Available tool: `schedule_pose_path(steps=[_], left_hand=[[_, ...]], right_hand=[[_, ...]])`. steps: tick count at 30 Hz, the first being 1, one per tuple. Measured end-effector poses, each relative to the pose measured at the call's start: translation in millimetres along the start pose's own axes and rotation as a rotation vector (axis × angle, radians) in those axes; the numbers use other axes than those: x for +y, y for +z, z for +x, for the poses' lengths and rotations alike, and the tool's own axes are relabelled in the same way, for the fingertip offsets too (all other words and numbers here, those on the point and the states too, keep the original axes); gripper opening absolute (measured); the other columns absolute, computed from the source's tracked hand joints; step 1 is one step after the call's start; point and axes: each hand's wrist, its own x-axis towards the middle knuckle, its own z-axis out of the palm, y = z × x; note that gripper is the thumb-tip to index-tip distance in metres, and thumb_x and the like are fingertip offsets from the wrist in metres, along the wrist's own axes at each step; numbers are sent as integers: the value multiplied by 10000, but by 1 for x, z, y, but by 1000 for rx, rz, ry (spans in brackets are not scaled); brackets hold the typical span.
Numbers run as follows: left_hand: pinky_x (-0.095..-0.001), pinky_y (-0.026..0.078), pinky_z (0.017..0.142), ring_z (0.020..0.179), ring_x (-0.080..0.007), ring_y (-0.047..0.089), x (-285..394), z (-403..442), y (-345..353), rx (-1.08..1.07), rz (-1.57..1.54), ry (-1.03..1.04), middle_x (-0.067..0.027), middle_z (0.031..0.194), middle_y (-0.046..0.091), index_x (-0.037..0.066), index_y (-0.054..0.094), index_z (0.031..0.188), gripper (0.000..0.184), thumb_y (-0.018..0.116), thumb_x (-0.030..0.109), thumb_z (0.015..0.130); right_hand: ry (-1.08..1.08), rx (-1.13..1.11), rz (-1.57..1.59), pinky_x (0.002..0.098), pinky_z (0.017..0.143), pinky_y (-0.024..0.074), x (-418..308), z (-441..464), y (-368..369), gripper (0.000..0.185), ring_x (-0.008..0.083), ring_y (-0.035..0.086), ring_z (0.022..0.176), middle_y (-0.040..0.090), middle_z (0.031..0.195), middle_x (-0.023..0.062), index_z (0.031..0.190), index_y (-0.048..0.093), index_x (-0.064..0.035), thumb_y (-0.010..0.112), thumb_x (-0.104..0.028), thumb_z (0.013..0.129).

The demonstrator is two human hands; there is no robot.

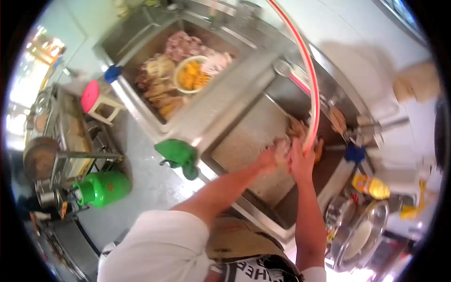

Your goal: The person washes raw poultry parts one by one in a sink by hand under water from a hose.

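Observation:
Both hands are close together over the right-hand steel sink. My right hand [300, 159] is wrapped round the lower end of a clear hose with a red stripe [313, 84], which hangs from above. Just beside it, my left hand [277, 154] is closed, and whatever it may hold is too blurred to make out. Pieces of meat [297, 127] lie in the sink [244, 136] just beyond the hands, partly hidden by them and by the hose.
The left sink [136, 105] holds meat pieces and a white bowl [177, 81] of yellow pieces. A green cloth [177, 154] drapes the front rim. Metal bowls [376, 230] and a yellow bottle [371, 186] are at right; a green gas cylinder [105, 188] stands at left.

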Motion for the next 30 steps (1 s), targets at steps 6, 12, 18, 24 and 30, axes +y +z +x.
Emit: schedule_pose_path(steps=[6, 12, 18, 24, 30], left_hand=[[-447, 500, 798, 896, -402, 609, -12, -19, -85, -238, 169, -124, -257, 1106, 569, 293, 341, 1454, 554, 499, 301, 924], [-481, 479, 851, 937, -375, 634, 21, -36, -310, 157, 397, -285, -232, 1042, 630, 34, 457, 1305, 639, 510, 529, 906], [-435, 486, 766, 826, -350, 627, -94, -6, -386, 423, 563, -443, -179, 877, 656, 50, 567, 1102, 395, 548, 381, 888], [-361, 492, 566, 577, -278, 610, -79, 8, -372, 580, 563, -62, -112, 682, 660, 24, 670, 853, 218, 580, 218, 893], [-402, 488, 663, 723, -241, 622, 43, 65, -138, -82, 301, -226, -133, 778, 672, 41, 692, 862, 330, 529, 319, 934]], right_hand=[[55, 87, -146, 313, 347, 406, 69, 40, -21, 426, 138, 462, 404, 499, 579, 37, 745, 514, -33, 590, -410, 927], [-3, 128, -51, 304, 345, 340, 68, 69, -27, 408, 112, 405, 382, 440, 534, 9, 715, 472, -72, 585, -395, 937], [82, 161, -8, 253, 316, 313, 87, 86, -14, 343, 86, 390, 376, 423, 535, -16, 726, 471, -119, 547, -356, 962], [185, 186, -189, 249, 370, 344, 95, 104, -54, 323, 67, 422, 422, 449, 544, -44, 708, 513, -110, 598, -316, 942], [-275, 313, -330, 282, 498, 390, 82, 129, -76, 184, 80, 465, 593, 497, 637, 0, 790, 584, 7, 631, -143, 884]])
